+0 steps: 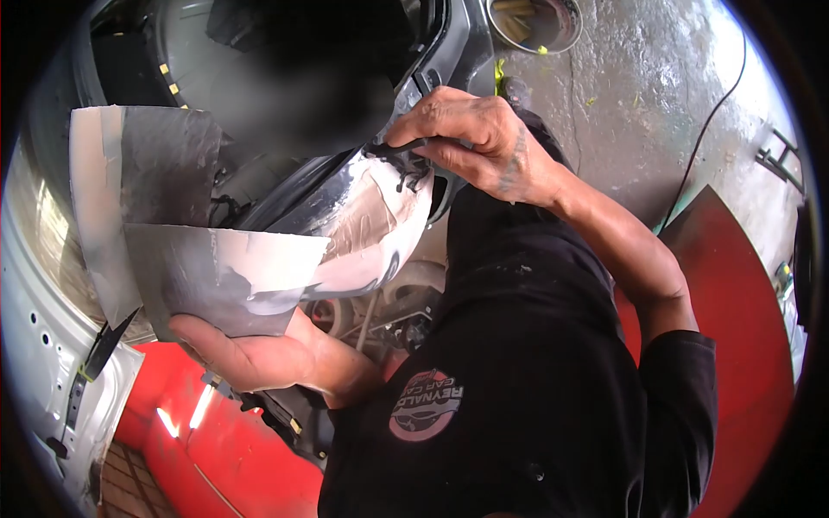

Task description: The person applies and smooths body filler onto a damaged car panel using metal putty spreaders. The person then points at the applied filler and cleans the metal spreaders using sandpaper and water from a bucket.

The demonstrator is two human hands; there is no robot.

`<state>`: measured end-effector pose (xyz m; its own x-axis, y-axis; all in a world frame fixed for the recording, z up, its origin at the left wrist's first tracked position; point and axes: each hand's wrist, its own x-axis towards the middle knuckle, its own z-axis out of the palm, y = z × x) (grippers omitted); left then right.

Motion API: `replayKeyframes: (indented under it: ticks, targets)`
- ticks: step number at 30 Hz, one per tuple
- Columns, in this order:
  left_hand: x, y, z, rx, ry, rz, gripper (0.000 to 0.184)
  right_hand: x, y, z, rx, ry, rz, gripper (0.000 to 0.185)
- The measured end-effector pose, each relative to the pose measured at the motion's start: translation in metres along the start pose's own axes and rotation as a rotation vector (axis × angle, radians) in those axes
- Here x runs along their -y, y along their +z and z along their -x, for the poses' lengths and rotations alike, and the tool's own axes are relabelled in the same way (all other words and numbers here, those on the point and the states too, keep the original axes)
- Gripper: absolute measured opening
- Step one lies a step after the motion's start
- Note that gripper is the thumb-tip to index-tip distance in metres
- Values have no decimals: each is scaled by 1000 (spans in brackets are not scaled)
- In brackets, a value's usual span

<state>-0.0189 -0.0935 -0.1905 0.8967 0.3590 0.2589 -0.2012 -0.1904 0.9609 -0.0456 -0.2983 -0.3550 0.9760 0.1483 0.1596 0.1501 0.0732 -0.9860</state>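
Observation:
My left hand (pixel 250 354) is at the lower edge of a grey sheet (pixel 186 268) with pale smears, its fingers partly hidden behind it. Another grey sheet (pixel 168 164), with a whitish left side, overlaps behind the first. My right hand (pixel 484 142) is closed, thumb and fingers pinched on a thin dark piece (pixel 406 148) at the edge of a vehicle body part. Just below that hand lies a curved surface (pixel 380 220) with beige and white patches and some black strands near its top.
Bare silver metal bodywork (pixel 43 345) curves along the left. A round bucket (pixel 535 22) stands at the top on the grey floor (pixel 622 95). Red panels (pixel 725 285) lie right and lower left. A dark cable (pixel 712 116) crosses the floor beside a black metal frame (pixel 781 160).

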Motion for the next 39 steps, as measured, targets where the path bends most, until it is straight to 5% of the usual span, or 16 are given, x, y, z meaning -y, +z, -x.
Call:
replayKeyframes:
  ticks: [23,32,39]
  targets:
    - [-1,5,0,11,-2,-22,60,12,-17,20,127,-61,-121,28]
    - [-2,10,1,-15,1,-57,60,14,-28,32,140,-62,-145,16]
    - [-2,14,2,-21,6,-39,59,16,-35,35,28,139,-120,19]
